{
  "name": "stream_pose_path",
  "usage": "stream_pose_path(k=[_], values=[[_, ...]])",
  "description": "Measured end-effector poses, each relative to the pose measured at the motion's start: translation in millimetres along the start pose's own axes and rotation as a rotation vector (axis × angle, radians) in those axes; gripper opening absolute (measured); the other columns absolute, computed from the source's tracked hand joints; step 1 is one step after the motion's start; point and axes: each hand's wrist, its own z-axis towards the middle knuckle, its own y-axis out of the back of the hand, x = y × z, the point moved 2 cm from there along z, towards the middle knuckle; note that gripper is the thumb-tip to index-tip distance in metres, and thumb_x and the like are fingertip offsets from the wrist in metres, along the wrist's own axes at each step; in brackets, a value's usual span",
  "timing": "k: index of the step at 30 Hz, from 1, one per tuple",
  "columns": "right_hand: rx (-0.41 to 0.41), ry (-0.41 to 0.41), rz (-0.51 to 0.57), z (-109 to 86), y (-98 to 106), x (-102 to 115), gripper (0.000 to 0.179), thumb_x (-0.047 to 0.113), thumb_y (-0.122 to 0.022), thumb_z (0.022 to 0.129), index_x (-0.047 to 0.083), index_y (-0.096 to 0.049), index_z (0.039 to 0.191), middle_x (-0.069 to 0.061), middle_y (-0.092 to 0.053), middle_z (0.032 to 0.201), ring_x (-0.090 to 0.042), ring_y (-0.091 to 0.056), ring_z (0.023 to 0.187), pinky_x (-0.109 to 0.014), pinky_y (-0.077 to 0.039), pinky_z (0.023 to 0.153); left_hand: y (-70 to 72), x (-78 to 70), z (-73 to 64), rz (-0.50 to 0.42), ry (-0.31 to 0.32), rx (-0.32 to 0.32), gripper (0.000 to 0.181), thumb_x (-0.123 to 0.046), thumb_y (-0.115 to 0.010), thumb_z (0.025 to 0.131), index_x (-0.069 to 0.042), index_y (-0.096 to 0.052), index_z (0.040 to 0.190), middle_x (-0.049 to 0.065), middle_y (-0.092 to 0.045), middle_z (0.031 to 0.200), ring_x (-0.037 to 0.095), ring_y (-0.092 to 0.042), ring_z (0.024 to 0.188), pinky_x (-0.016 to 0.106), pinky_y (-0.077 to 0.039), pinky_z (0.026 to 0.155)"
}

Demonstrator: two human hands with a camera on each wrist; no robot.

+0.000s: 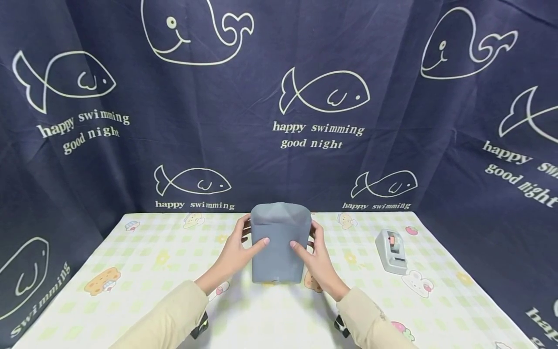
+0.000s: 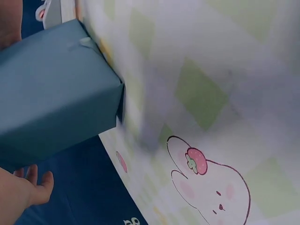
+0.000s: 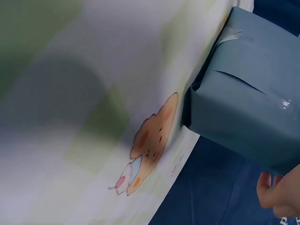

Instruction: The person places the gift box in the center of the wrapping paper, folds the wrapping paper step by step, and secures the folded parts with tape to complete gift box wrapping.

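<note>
A box wrapped in blue-grey paper (image 1: pixel 279 257) stands upright at the middle of the table, with loose paper at its top end. My left hand (image 1: pixel 240 249) holds its left side, thumb on the near face and fingers round the side. On the right side my right hand (image 1: pixel 316 252) grips it the same way. In the left wrist view the wrapped box (image 2: pixel 56 84) shows a folded lower corner and a small piece of tape near the bottom edge. The right wrist view shows the wrapped box (image 3: pixel 248 93) with a slit-like crease and a pale scuff.
A grey tape dispenser (image 1: pixel 391 252) sits to the right on the table. The table (image 1: pixel 165 271) wears a checked cloth printed with cartoon figures. Dark blue curtains (image 1: pixel 261 145) with fish and whale drawings close off the back and both sides.
</note>
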Motion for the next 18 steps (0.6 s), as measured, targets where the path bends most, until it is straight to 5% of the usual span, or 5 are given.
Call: stream_pose_path(k=[18], values=[[-0.173,-0.118,0.039,14.4,-10.5,-1.8,0.054,0.02,-0.058,0.089,0.013,-0.03,0.134,-0.008,-0.041,0.12,-0.017,-0.041,0.106,-0.029,-0.035,0.088,-11.6,0.8,11.0,-0.19,0.169,-0.121,0.053,-0.012,-0.058,0.085,-0.007,-0.036,0.133,0.014,-0.046,0.123,0.027,-0.05,0.112,0.039,-0.044,0.094]])
